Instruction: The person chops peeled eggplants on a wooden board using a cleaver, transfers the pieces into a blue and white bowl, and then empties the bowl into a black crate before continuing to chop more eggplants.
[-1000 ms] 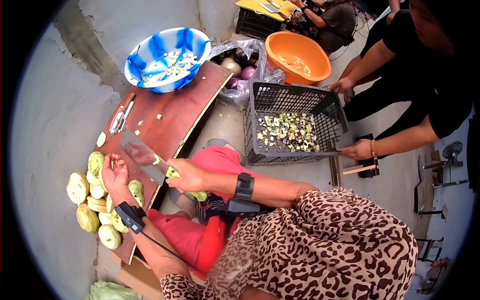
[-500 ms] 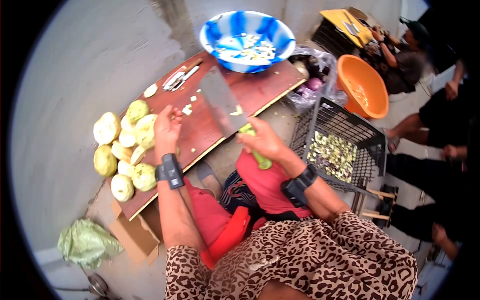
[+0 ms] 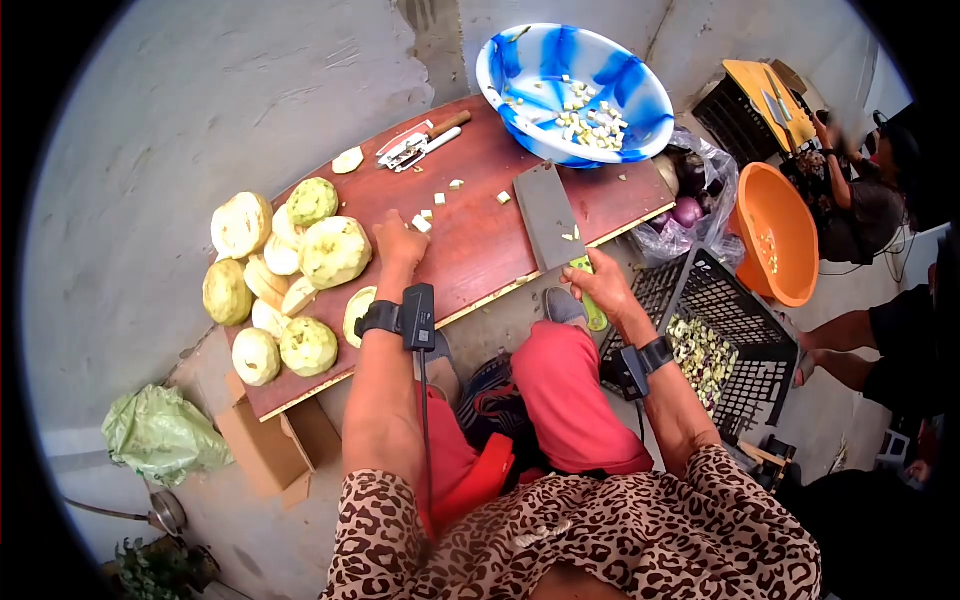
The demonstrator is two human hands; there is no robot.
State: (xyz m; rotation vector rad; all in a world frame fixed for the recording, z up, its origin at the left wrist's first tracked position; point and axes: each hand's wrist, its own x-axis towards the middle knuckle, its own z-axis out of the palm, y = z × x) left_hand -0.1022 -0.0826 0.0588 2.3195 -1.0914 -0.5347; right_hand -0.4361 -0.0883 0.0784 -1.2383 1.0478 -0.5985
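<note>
Gripped in the closed right hand (image 3: 603,290), the green-handled cleaver (image 3: 548,215) shows a broad, flat rectangular blade at centre frame. Whether the left hand (image 3: 400,240), near pale cubes (image 3: 421,223), holds anything is unclear.

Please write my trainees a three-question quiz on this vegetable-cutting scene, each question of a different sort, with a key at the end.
1. Multiple choice. What colour is the handle of the cleaver?
a) orange
b) green
c) black

2. True or false. The right hand has its grip on the cleaver, while the left hand is over the red tabletop.

3. Put in order, from the left of the picture to the right:
A. orange basin
B. peeled vegetables
C. blue-and-white basin

Key: 1: b; 2: true; 3: B, C, A.
</note>
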